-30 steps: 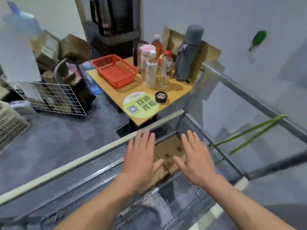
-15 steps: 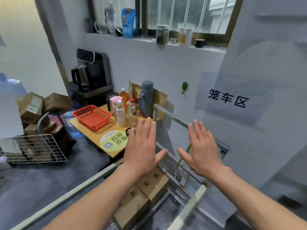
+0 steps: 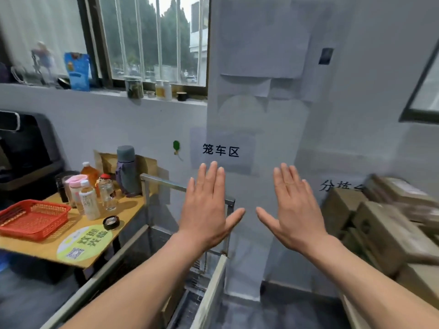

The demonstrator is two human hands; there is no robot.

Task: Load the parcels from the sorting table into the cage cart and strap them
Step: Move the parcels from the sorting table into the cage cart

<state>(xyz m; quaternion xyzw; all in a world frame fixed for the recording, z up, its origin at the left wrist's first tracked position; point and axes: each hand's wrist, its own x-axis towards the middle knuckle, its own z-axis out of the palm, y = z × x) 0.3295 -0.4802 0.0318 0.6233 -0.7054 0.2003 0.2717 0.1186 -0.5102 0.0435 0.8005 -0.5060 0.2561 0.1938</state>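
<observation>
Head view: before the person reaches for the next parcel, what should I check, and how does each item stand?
1. left hand empty, fingers straight: ok.
2. right hand empty, fingers straight: ok.
3. parcels in sight, stacked at the right: ok, though blurred.
4. nothing between right hand and parcels: ok.
5. free room inside cart: cannot tell; the arms and the framing hide its floor.
6. strap at hand: cannot tell; none in view.
</observation>
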